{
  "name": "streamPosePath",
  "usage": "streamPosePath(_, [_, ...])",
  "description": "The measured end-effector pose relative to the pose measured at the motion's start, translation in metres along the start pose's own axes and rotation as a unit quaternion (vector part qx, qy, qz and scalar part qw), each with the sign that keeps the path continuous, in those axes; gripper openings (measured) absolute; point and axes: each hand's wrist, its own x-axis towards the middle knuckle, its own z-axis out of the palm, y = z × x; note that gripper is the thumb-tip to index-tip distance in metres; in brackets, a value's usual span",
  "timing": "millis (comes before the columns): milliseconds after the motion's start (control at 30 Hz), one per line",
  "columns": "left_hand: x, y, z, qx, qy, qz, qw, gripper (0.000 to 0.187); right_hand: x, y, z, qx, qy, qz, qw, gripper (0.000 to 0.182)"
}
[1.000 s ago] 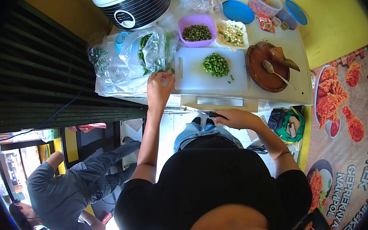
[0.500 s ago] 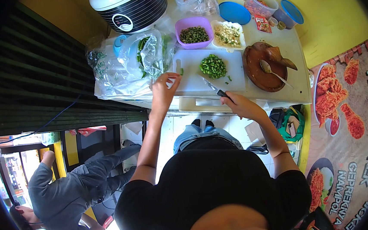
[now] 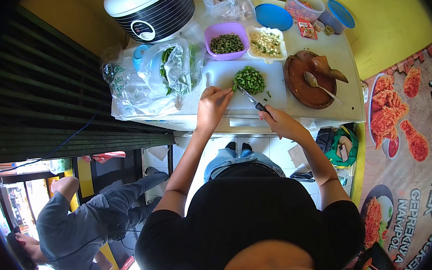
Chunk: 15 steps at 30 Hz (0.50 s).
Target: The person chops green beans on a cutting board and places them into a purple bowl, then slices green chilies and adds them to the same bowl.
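My left hand (image 3: 214, 106) is over the near left of the white cutting board (image 3: 215, 76), its fingertips pinching a short piece of slim green pod (image 3: 234, 87). My right hand (image 3: 279, 123) grips the black handle of a kitchen knife (image 3: 248, 97). The blade points up and left, its tip close to the pod piece and the pile's edge. A heap of chopped green pieces (image 3: 250, 80) lies on the board, with a few small bits to its lower right.
Behind the board stand a purple tub (image 3: 225, 28) of chopped greens and a white tray (image 3: 266, 43) of pale pieces. A mortar (image 3: 298, 89) with pestle and spoon sits right; a plastic bag (image 3: 178, 69) with green pods lies left. Another person (image 3: 78, 227) stands lower left.
My left hand has moved right with the green pod piece, from the board's left side to the knife tip beside the pile. The knife has barely shifted. The other person's arm and head moved.
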Motion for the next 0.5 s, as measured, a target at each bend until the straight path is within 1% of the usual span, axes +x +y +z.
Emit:
streamPosePath(33, [0.000, 0.001, 0.001, 0.004, 0.002, 0.000, 1.000, 0.017, 0.000, 0.000, 0.001, -0.009, 0.013, -0.026, 1.000, 0.035])
streamPosePath(67, [0.000, 0.001, 0.003, 0.008, 0.003, 0.001, 1.000, 0.017, -0.001, -0.001, 0.000, -0.008, 0.014, -0.025, 1.000, 0.035])
streamPosePath(133, [-0.001, 0.000, 0.007, 0.000, 0.013, 0.000, 1.000, 0.017, -0.004, -0.007, -0.001, 0.001, -0.003, 0.028, 1.000, 0.036])
streamPosePath(200, [0.000, 0.002, 0.007, -0.009, 0.023, -0.002, 1.000, 0.018, -0.004, -0.008, -0.001, -0.003, 0.002, 0.022, 1.000, 0.035])
streamPosePath(267, [0.001, 0.007, 0.005, -0.003, 0.021, 0.019, 1.000, 0.019, -0.006, -0.009, -0.001, -0.006, 0.005, 0.016, 1.000, 0.035])
streamPosePath(367, [0.000, 0.008, 0.005, 0.003, 0.015, 0.001, 1.000, 0.021, -0.007, -0.011, -0.001, 0.004, 0.001, 0.031, 1.000, 0.033])
streamPosePath(500, [0.001, 0.002, 0.009, 0.015, 0.030, 0.013, 0.999, 0.022, -0.007, -0.008, 0.000, 0.001, 0.001, 0.016, 1.000, 0.029])
